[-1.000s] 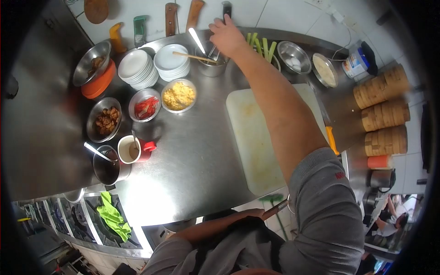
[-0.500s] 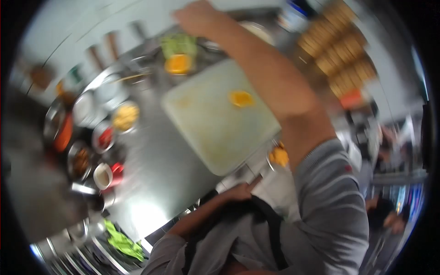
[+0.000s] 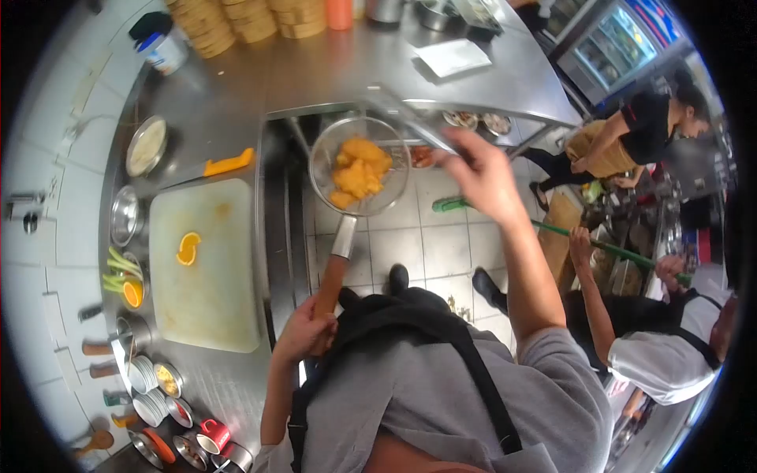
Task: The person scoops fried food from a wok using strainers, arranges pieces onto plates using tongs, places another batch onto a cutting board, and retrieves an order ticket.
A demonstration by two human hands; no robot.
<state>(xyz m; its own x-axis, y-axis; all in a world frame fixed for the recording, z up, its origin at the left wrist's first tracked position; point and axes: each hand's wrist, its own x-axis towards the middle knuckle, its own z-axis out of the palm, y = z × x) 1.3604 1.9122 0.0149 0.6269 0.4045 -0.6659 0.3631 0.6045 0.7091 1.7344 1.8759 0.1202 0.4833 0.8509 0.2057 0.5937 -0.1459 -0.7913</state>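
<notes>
Along the left-hand steel counter (image 3: 209,98), I log a whitish cutting board (image 3: 205,307) bearing orange slices (image 3: 188,248), a yellow handle (image 3: 229,162) lying just past its corner. Left hand (image 3: 309,327): clamped round the wooden handle (image 3: 331,280) of a wire strainer (image 3: 322,162). Orange-coloured food pieces (image 3: 361,169) sit inside, held out above the tiled floor (image 3: 394,252). Right hand (image 3: 481,175): fingers wrapped on a metal utensil (image 3: 418,122), too blurred for me to identify. Behind the right forearm (image 3: 528,276), a green pole (image 3: 615,250) crosses, partly hidden; the co-worker (image 3: 666,366) gripping it is cut off by the dark edge.
</notes>
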